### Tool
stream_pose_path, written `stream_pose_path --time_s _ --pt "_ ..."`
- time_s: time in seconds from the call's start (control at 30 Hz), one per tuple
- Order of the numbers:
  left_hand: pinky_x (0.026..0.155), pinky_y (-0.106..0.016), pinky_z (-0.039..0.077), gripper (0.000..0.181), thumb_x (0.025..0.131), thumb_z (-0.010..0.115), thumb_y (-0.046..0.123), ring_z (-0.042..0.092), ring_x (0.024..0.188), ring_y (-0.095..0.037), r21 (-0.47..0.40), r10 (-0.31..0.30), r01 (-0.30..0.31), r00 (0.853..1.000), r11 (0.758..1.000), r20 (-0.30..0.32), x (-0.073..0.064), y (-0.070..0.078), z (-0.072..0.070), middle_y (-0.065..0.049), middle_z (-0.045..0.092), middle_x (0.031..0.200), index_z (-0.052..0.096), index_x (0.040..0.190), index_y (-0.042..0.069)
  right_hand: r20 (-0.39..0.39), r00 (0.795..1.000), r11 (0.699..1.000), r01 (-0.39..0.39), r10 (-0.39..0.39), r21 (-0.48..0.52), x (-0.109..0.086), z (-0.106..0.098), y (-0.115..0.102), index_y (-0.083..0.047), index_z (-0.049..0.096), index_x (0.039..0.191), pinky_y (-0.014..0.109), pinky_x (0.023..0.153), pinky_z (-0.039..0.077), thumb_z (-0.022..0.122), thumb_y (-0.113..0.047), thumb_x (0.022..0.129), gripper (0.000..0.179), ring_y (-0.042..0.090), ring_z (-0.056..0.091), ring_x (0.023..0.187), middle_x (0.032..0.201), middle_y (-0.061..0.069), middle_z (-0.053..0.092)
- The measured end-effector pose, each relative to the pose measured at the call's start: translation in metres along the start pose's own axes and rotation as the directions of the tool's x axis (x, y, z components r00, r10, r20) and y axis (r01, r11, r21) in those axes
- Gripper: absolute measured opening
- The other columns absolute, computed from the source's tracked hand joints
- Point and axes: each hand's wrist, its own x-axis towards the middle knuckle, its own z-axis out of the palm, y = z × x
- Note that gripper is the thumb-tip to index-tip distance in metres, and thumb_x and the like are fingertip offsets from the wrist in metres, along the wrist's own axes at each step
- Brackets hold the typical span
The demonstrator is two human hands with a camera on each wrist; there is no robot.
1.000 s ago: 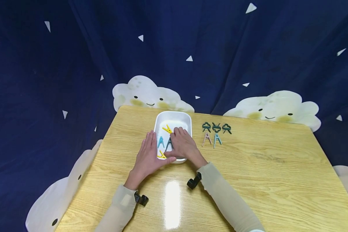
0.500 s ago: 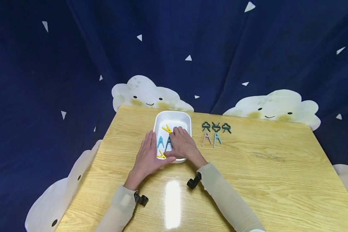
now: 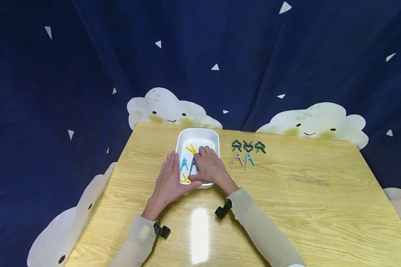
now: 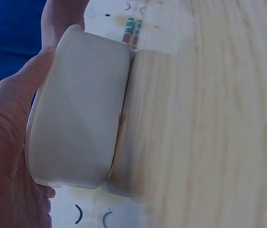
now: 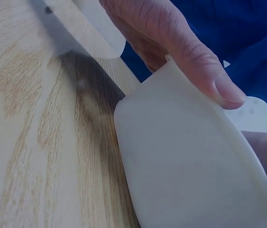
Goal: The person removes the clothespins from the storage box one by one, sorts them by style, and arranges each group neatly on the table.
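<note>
A white tray (image 3: 214, 136) sits on the table with several clothespins inside. My left hand (image 3: 168, 181) rests along the tray's left wall, fingers straight, thumb reaching over the near rim. My right hand (image 3: 211, 167) is in the tray, with fingers bent and fingertips hidden. Left of it, close to its index finger, is a dark grey-blue clothespin (image 3: 194, 165); whether it is held does not show. A light blue clothespin (image 3: 184, 164), a yellow clothespin (image 3: 191, 148) and a second yellow clothespin (image 3: 185, 179) lie on the tray floor. Both wrist views show mostly the tray's outer wall (image 4: 81, 109).
Right of the tray lie three dark green clips in a row, the middle clip (image 3: 248, 147) turned the other way. Below them are a pink clothespin (image 3: 237, 160) and another light blue clothespin (image 3: 249, 161). A curtain (image 3: 200, 55) hangs behind the table (image 3: 304, 207).
Both hands, the tray and the clothespins keep their places relative to one another. Only the head view shifts slightly.
</note>
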Motion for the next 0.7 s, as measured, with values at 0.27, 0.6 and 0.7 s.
stream_pose_path --time_s 0.27,0.6,0.7 --pt "0.131 -0.047 0.007 0.141 0.075 0.052 0.097 -0.003 0.162 -0.028 -0.020 -0.004 0.004 1.000 1.000 0.003 -0.0007 0.0001 -0.0006 -0.013 -0.003 0.175 0.002 0.166 0.001 -0.007 1.000 0.999 0.000 0.000 0.035 -0.0006 -0.0045 -0.0017 -0.010 0.066 0.122 0.033 0.085 0.037 0.077 -0.072 0.075 0.079 0.023 0.037 0.098 0.105 0.003 0.042" --pt "0.131 -0.047 0.008 0.141 0.075 0.052 0.097 -0.002 0.162 -0.029 -0.022 -0.003 0.002 1.000 1.000 -0.006 -0.0025 0.0006 -0.0014 -0.013 -0.002 0.175 0.004 0.166 0.001 -0.020 1.000 0.999 0.015 -0.015 0.038 -0.0013 -0.0037 -0.0022 -0.009 0.066 0.119 0.035 0.086 0.037 0.078 -0.070 0.075 0.077 0.023 0.037 0.098 0.105 0.003 0.042" --pt "0.131 -0.048 0.009 0.141 0.075 0.052 0.096 0.000 0.162 -0.030 -0.018 0.006 -0.007 1.000 1.000 -0.012 -0.0022 0.0012 -0.0008 -0.013 0.000 0.175 0.005 0.166 0.000 -0.020 1.000 0.999 0.024 -0.023 0.031 -0.0022 -0.0033 -0.0013 -0.009 0.066 0.119 0.035 0.086 0.037 0.079 -0.070 0.075 0.077 0.023 0.037 0.099 0.106 0.004 0.042"
